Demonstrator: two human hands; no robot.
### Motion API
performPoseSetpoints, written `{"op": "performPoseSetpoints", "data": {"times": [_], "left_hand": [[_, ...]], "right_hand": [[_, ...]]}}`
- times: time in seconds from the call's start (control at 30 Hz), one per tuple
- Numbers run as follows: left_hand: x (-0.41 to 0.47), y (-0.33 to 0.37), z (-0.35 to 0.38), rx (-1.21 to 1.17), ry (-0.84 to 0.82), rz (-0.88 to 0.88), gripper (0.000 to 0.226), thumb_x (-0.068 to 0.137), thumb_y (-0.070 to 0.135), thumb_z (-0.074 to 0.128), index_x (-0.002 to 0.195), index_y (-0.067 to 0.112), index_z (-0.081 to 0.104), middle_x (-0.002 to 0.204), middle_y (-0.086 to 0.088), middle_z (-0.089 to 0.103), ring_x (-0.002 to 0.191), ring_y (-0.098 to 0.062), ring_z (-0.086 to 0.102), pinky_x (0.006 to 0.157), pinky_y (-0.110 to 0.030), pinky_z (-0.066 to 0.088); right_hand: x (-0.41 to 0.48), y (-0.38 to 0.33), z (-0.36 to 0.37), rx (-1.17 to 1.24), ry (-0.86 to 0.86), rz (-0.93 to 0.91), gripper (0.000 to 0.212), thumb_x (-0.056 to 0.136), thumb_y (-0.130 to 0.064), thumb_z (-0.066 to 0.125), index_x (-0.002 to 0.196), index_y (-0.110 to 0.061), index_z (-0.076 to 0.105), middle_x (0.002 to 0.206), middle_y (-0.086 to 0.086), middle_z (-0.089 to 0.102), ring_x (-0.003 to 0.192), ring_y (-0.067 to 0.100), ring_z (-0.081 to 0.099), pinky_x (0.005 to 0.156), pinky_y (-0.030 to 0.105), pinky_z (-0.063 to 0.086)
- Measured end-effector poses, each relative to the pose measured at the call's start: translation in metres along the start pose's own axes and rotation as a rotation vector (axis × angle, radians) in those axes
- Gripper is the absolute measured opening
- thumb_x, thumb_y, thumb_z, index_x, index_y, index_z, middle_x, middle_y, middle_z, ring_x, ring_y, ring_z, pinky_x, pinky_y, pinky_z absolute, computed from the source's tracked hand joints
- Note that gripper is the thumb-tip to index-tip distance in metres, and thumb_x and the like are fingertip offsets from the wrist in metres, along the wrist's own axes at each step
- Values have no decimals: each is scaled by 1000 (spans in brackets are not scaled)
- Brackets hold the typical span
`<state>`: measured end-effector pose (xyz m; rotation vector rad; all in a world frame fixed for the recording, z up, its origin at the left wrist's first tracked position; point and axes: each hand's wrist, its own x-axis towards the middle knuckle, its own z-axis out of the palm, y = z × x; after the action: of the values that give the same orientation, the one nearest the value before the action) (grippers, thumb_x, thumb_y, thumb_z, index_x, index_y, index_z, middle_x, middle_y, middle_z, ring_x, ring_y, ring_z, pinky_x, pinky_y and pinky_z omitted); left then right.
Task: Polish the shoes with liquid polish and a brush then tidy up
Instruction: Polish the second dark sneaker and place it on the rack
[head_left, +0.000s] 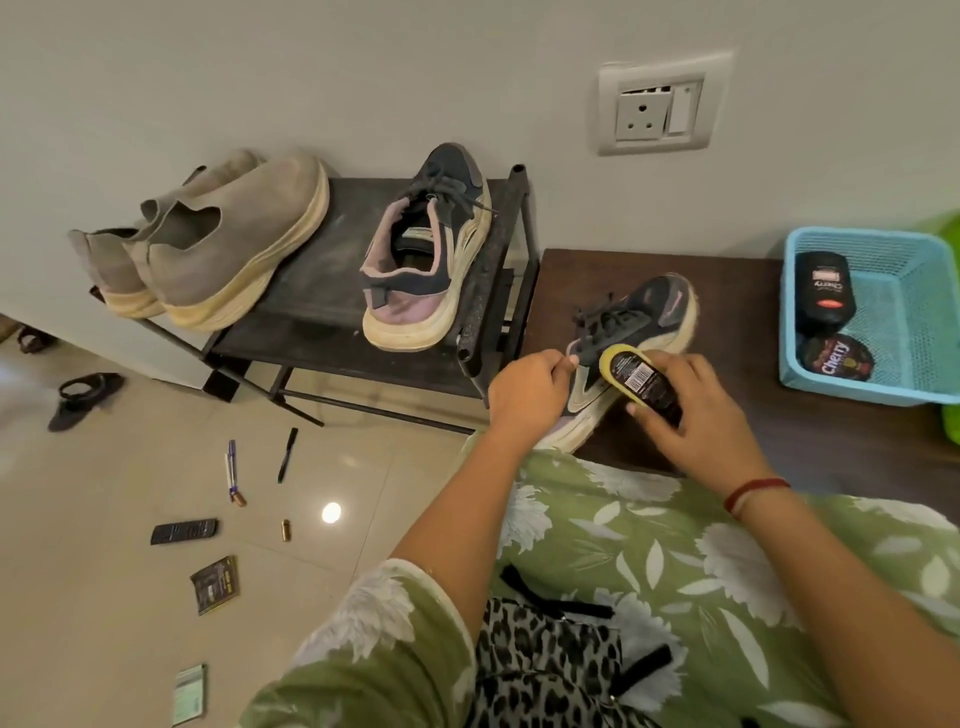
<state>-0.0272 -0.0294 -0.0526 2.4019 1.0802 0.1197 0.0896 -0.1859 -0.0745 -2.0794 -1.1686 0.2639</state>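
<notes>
Right now I see the left hand (527, 389) pinching the dark shoe (654, 312) near its laces; the shoe lies on the table (727, 280) beside the rack (322, 270). The right hand (691, 410) curls its fingers round the polish bottle (641, 376), yellow end against the shoe's side. A second bottle (823, 293) and a tin (836, 358) lie in the basket (924, 260).

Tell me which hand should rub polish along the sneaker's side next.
Right. The right hand grips the yellow polish applicator at the side of the dark sneaker; the left hand pinches its collar, steadying it.
</notes>
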Motion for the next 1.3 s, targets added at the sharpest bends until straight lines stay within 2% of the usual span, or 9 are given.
{"op": "performPoseSetpoints", "data": {"times": [0.13,0.3,0.47,0.63,0.77,0.93,1.1,1.23,1.3], "left_hand": [[0,7,-3,19,-54,11,35,101,38,36,75,19,47,81,-8,62,80,-29,56,58,-31,28],[-2,3,-2,8,-47,-2,35,101,39,36,75,18,47,73,-1,53,77,-29,56,56,-32,27],[0,9,-4,21,-80,15,33,101,39,37,76,20,47,83,-8,63,78,-29,56,58,-32,32],[3,2,-4,7,-78,15,36,101,39,37,72,20,45,73,-3,54,76,-29,55,57,-32,30],[5,-4,-6,-56,-66,-9,40,101,38,37,63,25,37,62,4,44,69,-26,50,56,-32,27],[6,-4,-7,-42,-86,3,44,101,38,38,60,24,34,59,6,42,65,-22,46,55,-32,25],[8,1,-7,-33,-119,15,45,101,38,38,59,23,34,58,6,42,64,-23,45,53,-33,23],[7,-2,-8,-30,-121,12,45,101,38,38,58,24,33,57,6,40,62,-23,43,52,-33,22],[7,-2,-8,-41,-124,9,45,101,38,38,59,23,34,57,5,41,62,-22,43,54,-33,23]], "right_hand": [[13,4,3,41,112,272,55,88,-40,56,131,-9,44,118,18,46,104,37,51,81,42,43],[1,-9,8,-2,53,85,47,90,-34,58,129,-12,43,114,12,47,97,32,52,72,41,44],[13,-4,9,-65,145,338,47,93,-34,53,129,-6,40,119,19,46,100,41,53,75,47,44],[3,-7,9,-59,-38,-43,45,84,-20,68,122,-10,46,114,12,49,97,34,53,76,40,45],[17,2,4,29,110,382,45,88,-26,63,124,-7,43,120,18,46,103,39,52,80,43,42],[15,4,-3,19,-56,68,46,82,-29,71,121,-16,51,110,8,51,100,27,53,79,36,44],[20,3,-8,89,207,336,50,82,-29,70,120,-12,45,113,12,58,98,34,57,78,39,43],[13,-6,-10,41,-34,99,55,77,-35,76,116,-22,40,106,7,64,88,31,62,70,37,47],[16,-2,-7,-22,-13,188,51,78,-36,74,114,-18,43,108,11,64,95,37,62,72,40,46]]}}
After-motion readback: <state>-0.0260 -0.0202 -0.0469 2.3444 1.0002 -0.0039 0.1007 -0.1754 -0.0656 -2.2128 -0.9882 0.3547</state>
